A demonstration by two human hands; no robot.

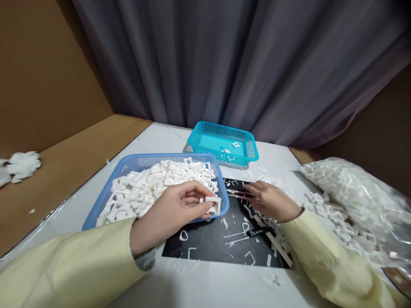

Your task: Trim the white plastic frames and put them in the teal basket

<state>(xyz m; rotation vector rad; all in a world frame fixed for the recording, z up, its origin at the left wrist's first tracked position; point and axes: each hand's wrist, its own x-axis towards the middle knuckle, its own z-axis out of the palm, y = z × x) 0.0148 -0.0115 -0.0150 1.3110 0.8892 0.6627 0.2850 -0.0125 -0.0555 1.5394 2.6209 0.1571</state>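
Note:
My left hand (184,203) is closed on a small white frame-shaped piece (218,206), over the right front rim of a blue basket (111,182). White plastic pieces (141,192) are heaped in that basket. Over the back right part of a black mat (208,244), my right hand (269,199) has its fingers around a pair of tweezers (239,194), whose tips point left towards the basket. A second pair of tweezers (239,236) lies on the mat among white scraps and thin strips.
A turquoise basket (253,149) with a few white pieces stands at the back. A clear bag (362,192) full of white pieces is at the right, with loose frames (340,222) beside it. Cardboard walls (48,77) and a grey curtain (192,55) surround the white table (205,282).

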